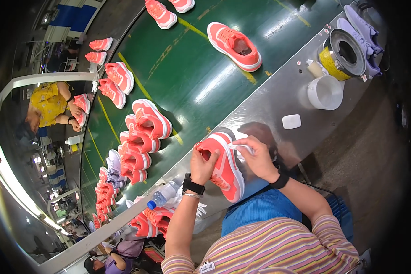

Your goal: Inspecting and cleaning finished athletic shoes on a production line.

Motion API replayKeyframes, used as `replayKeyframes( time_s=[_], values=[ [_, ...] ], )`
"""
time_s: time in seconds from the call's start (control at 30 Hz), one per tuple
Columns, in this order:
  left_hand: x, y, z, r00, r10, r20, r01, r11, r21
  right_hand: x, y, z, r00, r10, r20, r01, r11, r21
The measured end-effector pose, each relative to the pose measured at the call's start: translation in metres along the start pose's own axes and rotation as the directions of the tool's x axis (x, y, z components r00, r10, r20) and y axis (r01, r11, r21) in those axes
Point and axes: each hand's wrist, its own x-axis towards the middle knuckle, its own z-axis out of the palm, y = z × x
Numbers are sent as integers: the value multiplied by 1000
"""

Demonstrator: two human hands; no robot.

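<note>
A coral-pink sneaker (228, 171) with a white sole is tilted in front of me, over the edge of the metal ledge. My left hand (202, 165) grips it at the collar, with the thumb by the opening. In my right hand (259, 157), thumb and fingers pinch a thin white piece (243, 147), perhaps a cloth, against the sneaker's sole edge near the heel. A small white rounded block (291, 121) lies on the ledge beyond my right hand.
A green conveyor (187, 86) carries many coral sneakers (235, 45) beside the metal ledge (269, 100). The ledge holds a white cup (325, 92), a round metal container (347, 52) and lilac sneakers (360, 39). A water bottle (164, 195) lies left of me. A person in yellow (52, 105) works across.
</note>
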Motion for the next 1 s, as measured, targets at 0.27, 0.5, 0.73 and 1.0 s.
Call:
replayKeyframes(
  time_s=[0.27, 0.5, 0.73, 1.0],
  values=[
    [1, -7, 3, 1000, 17, -22, -15, 994, 108, 43, 24, 35, 991, -122, 62, 134, 955, -265],
    [-3, 1, 1, 992, 124, -9, -118, 963, 243, 27, 29, 33, 995, -91, 46, 100, 960, -260],
    [-6, 6, 0, 1000, 13, 4, -13, 993, 121, 32, 23, 29, 995, -89, 42, 98, 936, -338],
    [-7, 10, 2, 1000, 24, -15, -22, 989, 149, 54, 25, 44, 998, 56, 28, -51, 984, -171]
  ],
)
